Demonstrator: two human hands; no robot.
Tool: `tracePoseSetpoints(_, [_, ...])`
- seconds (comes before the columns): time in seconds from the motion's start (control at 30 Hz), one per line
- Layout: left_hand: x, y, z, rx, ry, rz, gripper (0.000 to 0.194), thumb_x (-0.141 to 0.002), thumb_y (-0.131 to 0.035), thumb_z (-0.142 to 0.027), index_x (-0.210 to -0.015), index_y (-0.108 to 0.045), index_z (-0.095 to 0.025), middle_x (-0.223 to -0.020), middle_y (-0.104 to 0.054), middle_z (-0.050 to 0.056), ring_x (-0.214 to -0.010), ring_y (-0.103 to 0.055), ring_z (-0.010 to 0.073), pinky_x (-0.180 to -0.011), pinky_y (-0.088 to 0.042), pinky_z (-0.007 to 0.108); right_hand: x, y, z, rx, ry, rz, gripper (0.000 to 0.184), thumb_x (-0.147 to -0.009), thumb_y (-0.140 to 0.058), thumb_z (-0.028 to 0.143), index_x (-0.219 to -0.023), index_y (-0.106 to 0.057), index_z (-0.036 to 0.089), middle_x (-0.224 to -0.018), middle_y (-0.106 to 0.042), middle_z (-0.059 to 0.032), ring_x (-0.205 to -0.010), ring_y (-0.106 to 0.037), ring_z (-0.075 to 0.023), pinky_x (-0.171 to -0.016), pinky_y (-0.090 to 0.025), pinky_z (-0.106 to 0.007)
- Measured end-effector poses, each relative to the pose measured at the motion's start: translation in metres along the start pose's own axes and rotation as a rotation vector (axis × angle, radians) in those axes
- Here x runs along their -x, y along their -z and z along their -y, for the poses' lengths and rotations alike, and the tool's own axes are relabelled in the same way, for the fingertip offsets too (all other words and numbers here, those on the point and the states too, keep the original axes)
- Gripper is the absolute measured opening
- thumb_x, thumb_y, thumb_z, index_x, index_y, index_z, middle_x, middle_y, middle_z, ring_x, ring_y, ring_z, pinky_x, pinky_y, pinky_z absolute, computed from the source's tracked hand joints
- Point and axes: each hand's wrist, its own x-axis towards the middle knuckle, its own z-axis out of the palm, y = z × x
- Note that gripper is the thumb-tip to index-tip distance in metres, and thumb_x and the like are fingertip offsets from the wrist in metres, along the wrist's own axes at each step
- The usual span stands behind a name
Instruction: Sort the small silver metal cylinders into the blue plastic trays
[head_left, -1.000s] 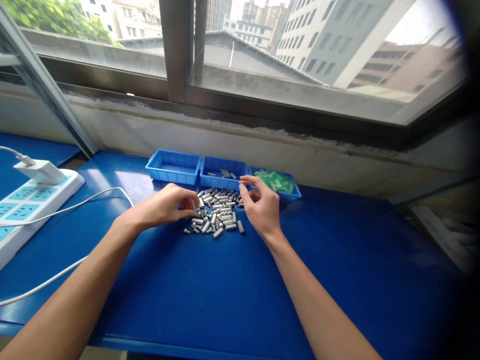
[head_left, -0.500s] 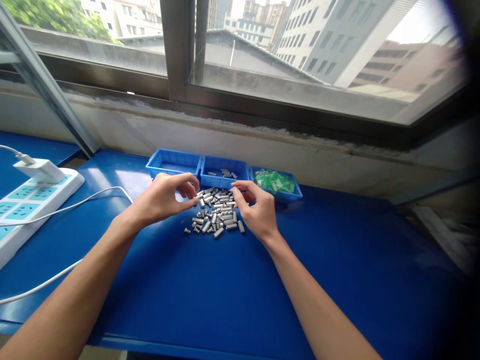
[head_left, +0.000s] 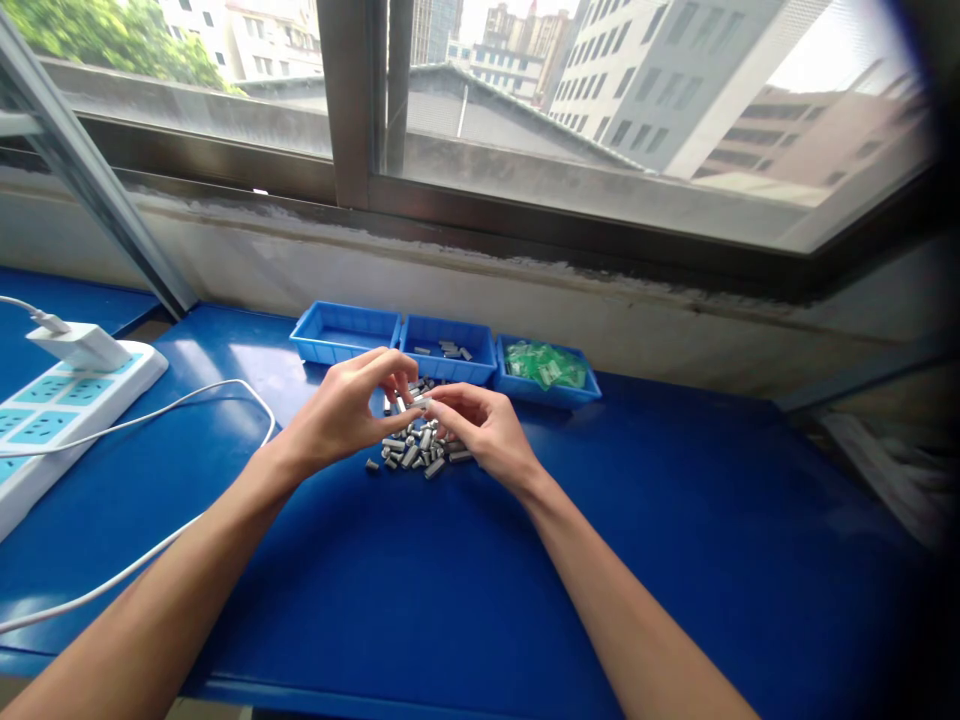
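My left hand point(head_left: 356, 405) pinches a small silver metal standoff point(head_left: 421, 403) between thumb and fingers. My right hand point(head_left: 487, 428) meets it from the right, thumb and fingertips closed at the same spot; whatever lies in its pinch is too small to tell. Both hands hover over a pile of metal standoffs and short screws point(head_left: 410, 455) on the blue table. The hands hide part of the pile.
Behind the pile stand three blue bins in a row: the left bin point(head_left: 345, 350), the middle bin point(head_left: 450, 367) with several metal pieces, and the right bin point(head_left: 581, 396) holding green packets point(head_left: 546, 364). A power strip point(head_left: 67, 420) with a white cable point(head_left: 142, 562) lies left.
My right hand has moved left and slightly down from the pile's right side. My left hand has shifted right, and the fingertips of both now meet over the pile.
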Motion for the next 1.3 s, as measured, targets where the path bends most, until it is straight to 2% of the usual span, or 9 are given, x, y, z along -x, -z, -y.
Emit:
tracePoseSetpoints(0.17, [0.000, 0.000, 0.001, -0.056, -0.054, 0.011, 0.015, -0.085, -0.070, -0.023, -0.093, -0.059, -0.018, -0.086, -0.065, 0.000, -0.073, -0.062, 0.0109, -0.072, -0.050, 0.022, -0.002, 0.001, -0.002, -0.036, 0.004, -0.046, 0.027, -0.078, -0.076, 0.042, -0.093, -0.075, 0.019, -0.085, -0.076, -0.0039, -0.069, -0.068, -0.0153, -0.066, -0.056, -0.027])
tracePoseSetpoints(0.27, [0.000, 0.001, 0.003, -0.093, -0.025, 0.027, 0.014, -0.085, -0.070, -0.026, -0.094, -0.061, -0.018, -0.090, -0.063, 0.001, -0.077, -0.061, 0.0123, -0.074, -0.049, 0.023, -0.005, 0.003, -0.004, -0.032, 0.022, -0.125, 0.028, -0.077, -0.077, 0.042, -0.091, -0.075, 0.018, -0.084, -0.076, -0.0051, -0.069, -0.070, -0.0169, -0.067, -0.057, -0.028])
tracePoseSetpoints(0.47, [0.003, 0.002, 0.017, -0.159, 0.084, 0.242, 0.013, -0.091, -0.061, -0.032, -0.092, -0.066, -0.020, -0.086, -0.063, 0.001, -0.074, -0.060, 0.0143, -0.070, -0.045, 0.026, -0.015, 0.015, -0.011, 0.013, 0.124, -0.397, 0.032, -0.076, -0.078, 0.044, -0.094, -0.074, 0.017, -0.087, -0.077, -0.0065, -0.072, -0.073, -0.0195, -0.072, -0.059, -0.032])
tracePoseSetpoints(0.6, [0.006, 0.001, 0.023, -0.225, 0.137, 0.316, 0.017, -0.092, -0.057, -0.034, -0.094, -0.068, -0.021, -0.089, -0.066, 0.003, -0.078, -0.062, 0.0173, -0.072, -0.045, 0.029, -0.020, 0.029, -0.017, 0.080, 0.162, -0.596, 0.033, -0.076, -0.077, 0.044, -0.093, -0.073, 0.016, -0.083, -0.076, -0.0071, -0.072, -0.073, -0.0203, -0.072, -0.060, -0.033])
tracePoseSetpoints(0.67, [0.006, 0.002, 0.025, -0.243, 0.154, 0.339, 0.018, -0.091, -0.057, -0.035, -0.096, -0.069, -0.021, -0.090, -0.066, 0.004, -0.080, -0.063, 0.0185, -0.073, -0.046, 0.030, -0.022, 0.036, -0.019, 0.108, 0.158, -0.655, 0.034, -0.076, -0.077, 0.044, -0.093, -0.073, 0.015, -0.080, -0.076, -0.0078, -0.069, -0.073, -0.0205, -0.069, -0.061, -0.032])
tracePoseSetpoints(0.8, [0.007, 0.002, 0.027, -0.236, 0.163, 0.380, 0.021, -0.091, -0.057, -0.036, -0.098, -0.072, -0.023, -0.093, -0.066, 0.004, -0.080, -0.064, 0.0188, -0.074, -0.047, 0.030, -0.022, 0.042, -0.019, 0.170, 0.146, -0.650, 0.035, -0.076, -0.076, 0.044, -0.092, -0.073, 0.013, -0.080, -0.075, -0.0086, -0.065, -0.072, -0.0205, -0.065, -0.061, -0.033])
tracePoseSetpoints(0.97, [0.008, 0.002, 0.027, -0.205, 0.172, 0.380, 0.020, -0.089, -0.059, -0.034, -0.097, -0.073, -0.023, -0.095, -0.065, 0.005, -0.080, -0.064, 0.0184, -0.074, -0.049, 0.030, -0.020, 0.042, -0.017, 0.211, 0.150, -0.606, 0.035, -0.078, -0.074, 0.045, -0.095, -0.074, 0.014, -0.088, -0.076, -0.0097, -0.072, -0.074, -0.0220, -0.070, -0.061, -0.034])
tracePoseSetpoints(1.1, [0.009, 0.004, 0.029, -0.178, 0.176, 0.385, 0.017, -0.088, -0.060, -0.031, -0.096, -0.073, -0.023, -0.096, -0.064, 0.004, -0.081, -0.064, 0.0180, -0.075, -0.051, 0.029, -0.019, 0.043, -0.016, 0.256, 0.149, -0.591, 0.034, -0.081, -0.069, 0.047, -0.091, -0.074, 0.015, -0.085, -0.076, -0.0090, -0.073, -0.074, -0.0224, -0.071, -0.060, -0.034])
tracePoseSetpoints(1.3, [0.008, 0.007, 0.032, -0.179, 0.184, 0.370, 0.018, -0.085, -0.063, -0.029, -0.099, -0.071, -0.021, -0.096, -0.065, 0.004, -0.081, -0.064, 0.0180, -0.074, -0.051, 0.029, -0.017, 0.044, -0.013, 0.233, 0.138, -0.606, 0.034, -0.085, -0.064, 0.049, -0.089, -0.072, 0.016, -0.086, -0.075, -0.0077, -0.066, -0.071, -0.0187, -0.063, -0.057, -0.029])
